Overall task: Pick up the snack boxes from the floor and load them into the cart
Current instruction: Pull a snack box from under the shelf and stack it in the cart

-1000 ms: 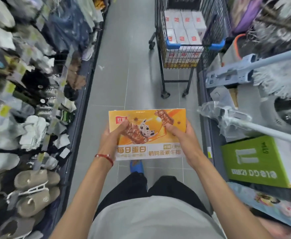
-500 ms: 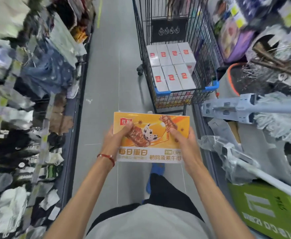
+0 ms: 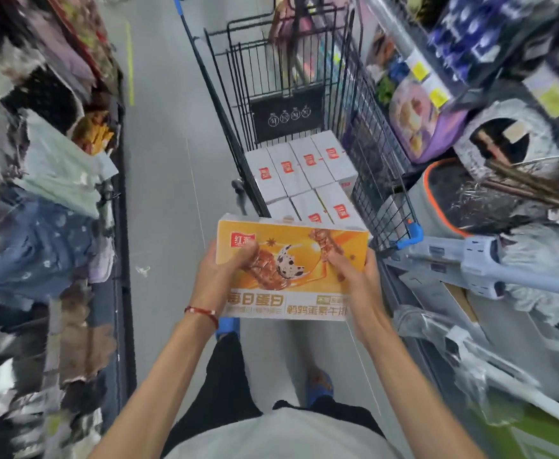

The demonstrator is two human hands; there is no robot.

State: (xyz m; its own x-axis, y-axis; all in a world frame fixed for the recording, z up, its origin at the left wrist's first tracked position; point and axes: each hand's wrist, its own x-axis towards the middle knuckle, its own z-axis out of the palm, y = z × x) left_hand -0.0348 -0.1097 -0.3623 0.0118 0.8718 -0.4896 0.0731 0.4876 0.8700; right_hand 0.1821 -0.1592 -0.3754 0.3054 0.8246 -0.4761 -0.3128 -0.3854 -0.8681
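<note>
Snack box [image 3: 291, 270], orange with a white lower band, is being held flat above the grey floor [image 3: 162, 193], just short of the cart's near end. From the left: blurred clothing [image 3: 36, 240] is hanging on the left-hand shelving. The left hand [image 3: 218, 276], a red cord [image 3: 205, 313] circling its wrist, is gripping the box's left edge, thumb pressing on top. The right hand [image 3: 354, 279] is gripping the right edge likewise. Ahead, the wire cart [image 3: 384, 200] is carrying white boxes [image 3: 304, 167] in two rows. A pale blue mop [image 3: 480, 266] is lying across the right-hand shelf.
</note>
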